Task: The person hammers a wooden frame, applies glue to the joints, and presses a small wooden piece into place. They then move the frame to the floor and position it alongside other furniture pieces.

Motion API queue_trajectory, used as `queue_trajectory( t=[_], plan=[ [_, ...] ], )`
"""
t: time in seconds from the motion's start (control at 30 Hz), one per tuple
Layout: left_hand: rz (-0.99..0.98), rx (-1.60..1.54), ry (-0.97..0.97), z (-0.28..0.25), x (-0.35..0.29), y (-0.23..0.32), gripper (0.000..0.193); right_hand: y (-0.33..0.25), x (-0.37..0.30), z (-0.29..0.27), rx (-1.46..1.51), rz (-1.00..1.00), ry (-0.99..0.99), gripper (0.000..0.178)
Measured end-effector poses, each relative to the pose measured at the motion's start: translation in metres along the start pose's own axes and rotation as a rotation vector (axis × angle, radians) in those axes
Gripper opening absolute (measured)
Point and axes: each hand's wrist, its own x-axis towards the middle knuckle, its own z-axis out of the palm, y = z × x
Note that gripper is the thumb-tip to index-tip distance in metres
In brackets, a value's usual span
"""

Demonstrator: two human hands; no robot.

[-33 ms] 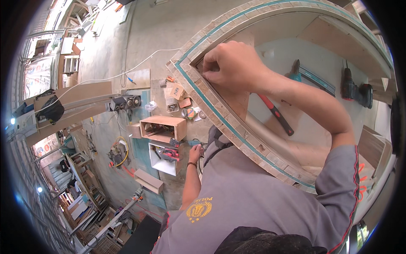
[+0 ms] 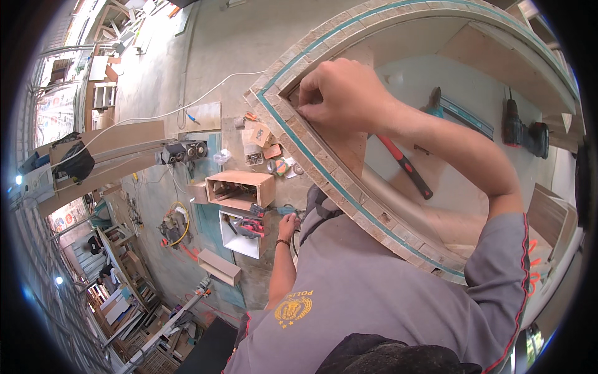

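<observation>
My right hand [image 2: 339,93] reaches into the pointed corner of a curved wooden frame [image 2: 299,134], which is faced with small blocks and has a teal stripe along its edge. Its fingers are curled together against the inner wall; whatever they pinch is hidden. Under the forearm lies a tool with a red and black handle [image 2: 408,168], its far end covered. A small metal piece [image 2: 422,149] rests beside that handle. My left hand [image 2: 286,226], with a dark bracelet at the wrist, hangs low by my hip, fingers loosely apart and apparently holding nothing.
Inside the frame lie a cordless drill [image 2: 513,124] and a long teal and metal tool [image 2: 464,115]. On the floor to the left stand a wooden box [image 2: 240,187], a white box [image 2: 240,235] holding a red power tool, and a grey box [image 2: 218,267]. A white cable [image 2: 187,103] crosses there.
My right hand and forearm have shifted very slightly toward the far side, uncovering more of the small metal piece. My left hand stays where it was.
</observation>
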Motion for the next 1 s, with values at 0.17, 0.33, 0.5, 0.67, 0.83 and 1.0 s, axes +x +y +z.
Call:
queue_trajectory(
  t=[0.17,0.33,0.5,0.67,0.83,1.0],
  plan=[
    [-0.022,-0.054,-0.012,0.002,-0.004,-0.004,0.041,0.001,0.005,0.005,0.023,0.02,0.045,0.016],
    [0.073,-0.11,-0.071,0.001,0.016,-0.015,0.043,-0.004,0.008,0.006,0.003,0.033,0.025,0.015],
    [0.018,-0.037,-0.021,0.007,0.01,0.015,0.043,-0.005,0.003,0.004,-0.003,0.027,0.002,0.015],
    [0.016,-0.007,-0.017,0.005,0.009,0.019,0.043,-0.002,0.0,0.009,-0.034,-0.029,0.041,0.015],
    [0.062,-0.003,-0.033,-0.002,0.022,-0.004,0.043,-0.001,-0.004,0.001,-0.002,-0.043,0.016,0.018],
    [0.078,-0.057,-0.05,0.003,0.023,-0.008,0.044,0.001,0.0,0.008,0.018,-0.05,0.043,0.021]
  ],
)
